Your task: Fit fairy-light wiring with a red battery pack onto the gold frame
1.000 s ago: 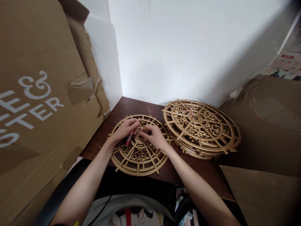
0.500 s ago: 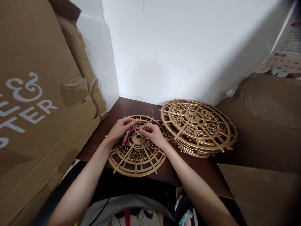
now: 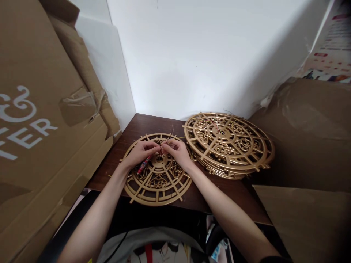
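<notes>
A round gold openwork disc lies flat on the dark brown table. Above its centre my left hand pinches thin wires, with a red patterned tube slanting down beneath its fingers. My right hand meets it fingertip to fingertip, also pinched on the wires. A thin strand rises above the right fingers. Which wire lies in which hand is too small to tell apart.
A stack of similar gold discs stands at the right on the table. Cardboard walls the left side, and more cardboard stands at the right. Behind is a white wall.
My fingertips have come closer together over the disc's centre. The red tube lies more slanted. The whole view has shifted slightly.
</notes>
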Available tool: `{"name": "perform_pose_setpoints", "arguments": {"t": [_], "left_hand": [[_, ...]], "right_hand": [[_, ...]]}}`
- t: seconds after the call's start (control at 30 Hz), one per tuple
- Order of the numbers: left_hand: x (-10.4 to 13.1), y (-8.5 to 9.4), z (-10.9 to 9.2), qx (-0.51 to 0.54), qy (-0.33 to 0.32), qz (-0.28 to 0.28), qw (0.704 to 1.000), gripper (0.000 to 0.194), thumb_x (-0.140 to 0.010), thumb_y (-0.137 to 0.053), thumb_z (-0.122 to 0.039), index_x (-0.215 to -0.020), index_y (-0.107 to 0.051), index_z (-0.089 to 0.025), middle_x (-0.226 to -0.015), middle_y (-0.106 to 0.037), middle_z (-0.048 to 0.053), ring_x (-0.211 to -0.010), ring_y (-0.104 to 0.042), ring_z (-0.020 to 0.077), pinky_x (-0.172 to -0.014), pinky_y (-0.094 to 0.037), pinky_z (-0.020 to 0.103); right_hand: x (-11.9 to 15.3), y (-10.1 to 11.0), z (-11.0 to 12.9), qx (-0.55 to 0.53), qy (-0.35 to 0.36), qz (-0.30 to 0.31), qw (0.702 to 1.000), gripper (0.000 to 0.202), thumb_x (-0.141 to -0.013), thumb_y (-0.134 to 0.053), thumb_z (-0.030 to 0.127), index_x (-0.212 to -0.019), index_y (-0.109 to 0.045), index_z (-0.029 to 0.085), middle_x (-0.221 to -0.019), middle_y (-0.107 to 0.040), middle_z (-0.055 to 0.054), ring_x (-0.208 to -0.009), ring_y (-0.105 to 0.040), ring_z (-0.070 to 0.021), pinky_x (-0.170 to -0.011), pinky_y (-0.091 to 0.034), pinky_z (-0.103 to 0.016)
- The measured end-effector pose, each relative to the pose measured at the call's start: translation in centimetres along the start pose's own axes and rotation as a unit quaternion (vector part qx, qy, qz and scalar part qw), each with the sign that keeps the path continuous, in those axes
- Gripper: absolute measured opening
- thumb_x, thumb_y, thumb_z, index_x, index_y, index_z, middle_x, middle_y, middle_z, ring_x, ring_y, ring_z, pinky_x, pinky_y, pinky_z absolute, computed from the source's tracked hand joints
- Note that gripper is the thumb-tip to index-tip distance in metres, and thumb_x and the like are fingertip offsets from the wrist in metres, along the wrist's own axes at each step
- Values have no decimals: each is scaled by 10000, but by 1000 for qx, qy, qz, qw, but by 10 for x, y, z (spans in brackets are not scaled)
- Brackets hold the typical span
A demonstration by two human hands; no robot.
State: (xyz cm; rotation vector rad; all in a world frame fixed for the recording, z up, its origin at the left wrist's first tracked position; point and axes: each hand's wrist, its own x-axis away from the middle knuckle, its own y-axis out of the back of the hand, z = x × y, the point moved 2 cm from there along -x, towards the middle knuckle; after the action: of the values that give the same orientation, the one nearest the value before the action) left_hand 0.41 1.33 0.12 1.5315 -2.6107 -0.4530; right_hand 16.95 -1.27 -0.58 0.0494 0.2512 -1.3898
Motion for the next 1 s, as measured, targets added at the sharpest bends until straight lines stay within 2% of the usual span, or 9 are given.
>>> {"name": "perform_pose_setpoints", "arguments": {"t": [0.1, 0.23, 0.37, 0.43, 0.53, 0.6, 0.67, 0.77, 1.0], "left_hand": [[0, -1, -2, 4, -2, 10, 1000, 279, -765, -677, -402, -841, -750, -144, -832, -739, 63, -723, -633, 156, -651, -487, 231], [1, -3, -3, -3, 27, 26, 999, 291, -723, -717, -403, -848, -750, -142, -801, -738, 65, -685, -635, 162, -618, -496, 238], [0, -4, -2, -19, 15, 17, 1000, 318, -718, -715, -441, -788, -733, -131, -757, -717, 62, -671, -622, 158, -602, -495, 235], [0, -4, -1, -26, 15, 2, 1000, 328, -718, -711, -454, -771, -725, -130, -706, -694, 46, -627, -599, 143, -564, -477, 220], [0, -3, -2, -35, 11, -15, 999, 320, -722, -706, -452, -744, -719, -133, -620, -648, 19, -560, -551, 117, -503, -428, 197], [0, -3, -3, -36, 7, -15, 999, 305, -728, -704, -437, -741, -721, -133, -610, -641, 15, -549, -535, 110, -489, -406, 191], [0, -3, -4, -33, 9, -11, 999, 290, -735, -701, -420, -752, -724, -131, -625, -649, 18, -550, -529, 106, -490, -398, 189], [1, -3, -5, -28, 14, -11, 999, 266, -738, -701, -394, -742, -721, -128, -632, -649, 15, -549, -523, 99, -500, -398, 187], [1, -2, -3, -21, 16, -11, 1000, 257, -734, -708, -384, -780, -721, -132, -685, -672, 21, -587, -559, 111, -532, -424, 194]], "right_hand": [[0, 0, 0, -23, -7, -14, 1000, 328, -693, -702, 489, -796, -618, 189, -665, -650, -1, -612, -616, -140, -668, -535, -299], [0, 1, -1, -26, -7, -29, 999, 280, -704, -680, 407, -859, -575, 198, -708, -652, -2, -623, -625, -142, -654, -528, -293], [2, 4, -1, 71, 43, -61, 995, 255, -751, -620, 299, -952, -490, 213, -726, -604, 26, -628, -606, -137, -625, -490, -274], [4, 5, 2, 196, 92, -57, 975, 159, -764, -591, 228, -898, -509, 202, -737, -595, 14, -666, -582, -141, -653, -466, -276], [8, 3, 7, 384, 147, -11, 912, 41, -772, -582, 175, -743, -556, 189, -785, -599, -22, -793, -549, -170, -754, -431, -307], [11, 2, 9, 449, 162, 23, 878, 95, -786, -604, 209, -697, -583, 185, -837, -601, -37, -861, -528, -188, -800, -407, -327], [12, 2, 8, 473, 166, 50, 864, 106, -791, -632, 254, -714, -619, 184, -889, -599, -42, -898, -515, -194, -814, -392, -335], [12, 2, 6, 470, 166, 74, 864, 76, -787, -658, 252, -754, -659, 183, -932, -601, -38, -927, -510, -191, -830, -380, -336], [7, 4, 2, 407, 147, 65, 899, 74, -789, -679, 210, -721, -675, 181, -869, -626, -19, -903, -551, -171, -842, -390, -313]]}}
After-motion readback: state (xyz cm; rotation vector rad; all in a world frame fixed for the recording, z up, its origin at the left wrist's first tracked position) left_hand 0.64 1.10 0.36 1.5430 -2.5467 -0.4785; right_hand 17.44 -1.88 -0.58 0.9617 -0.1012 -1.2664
